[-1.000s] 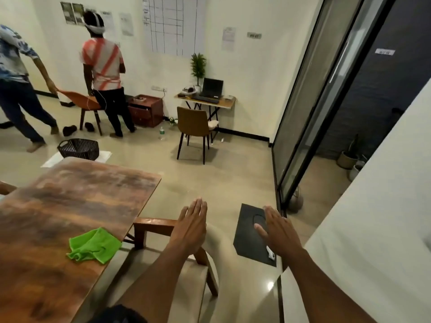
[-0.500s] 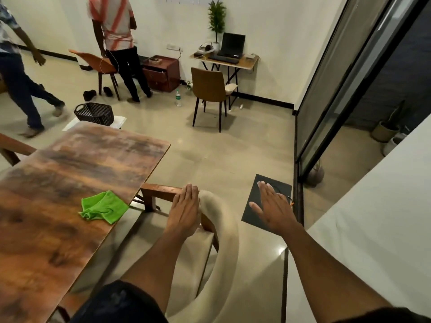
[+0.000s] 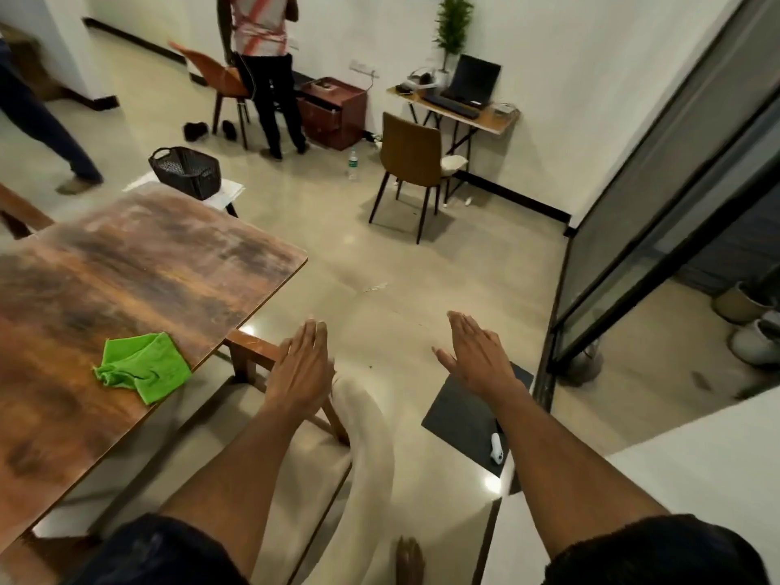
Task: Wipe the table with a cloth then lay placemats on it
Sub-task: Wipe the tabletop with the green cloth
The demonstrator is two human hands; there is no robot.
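Note:
A crumpled green cloth [image 3: 143, 366] lies on the brown wooden table [image 3: 126, 272], near its right edge. My left hand [image 3: 300, 365] hovers flat and empty over the wooden arm of a cream-cushioned chair [image 3: 295, 449], to the right of the cloth. My right hand [image 3: 477, 355] is held out flat and empty above the floor, over a dark mat [image 3: 468, 420]. No placemat can be made out on the table.
The chair is tucked against the table's right side. A small white object [image 3: 496, 448] lies on the dark mat. A black basket [image 3: 185, 171] sits beyond the table. Two people stand at the back left. A glass partition [image 3: 658, 196] and a white wall are on the right.
The view has tilted further down and closer. Both hands stay flat and empty, the left one still over the chair arm. The person at far left has walked further left.

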